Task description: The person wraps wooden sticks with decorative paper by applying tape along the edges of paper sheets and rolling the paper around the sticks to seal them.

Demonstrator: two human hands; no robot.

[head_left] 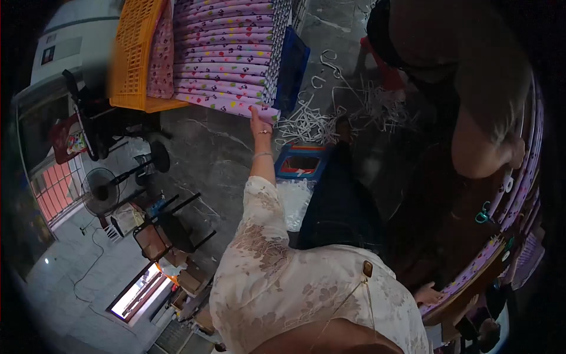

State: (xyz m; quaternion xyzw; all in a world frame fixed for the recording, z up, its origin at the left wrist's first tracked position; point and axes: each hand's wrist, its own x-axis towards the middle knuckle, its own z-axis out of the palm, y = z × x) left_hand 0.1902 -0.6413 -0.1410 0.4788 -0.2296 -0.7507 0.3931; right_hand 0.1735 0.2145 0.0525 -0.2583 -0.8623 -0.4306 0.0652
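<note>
Over grey floor [203,138], one left hand [260,123] grips one purple roll [227,107].

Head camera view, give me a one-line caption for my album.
Left hand on a stack of purple patterned pieces by a yellow crate, white strips heaped on the floor.

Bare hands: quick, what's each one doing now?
Left hand: closed on the edge of purple paw-printed fabric.
Right hand: at a purple patterned strip; grip cannot be told.

From the head, one wide view faces down past the close blouse [321,286] toward the floor [197,133].
</note>
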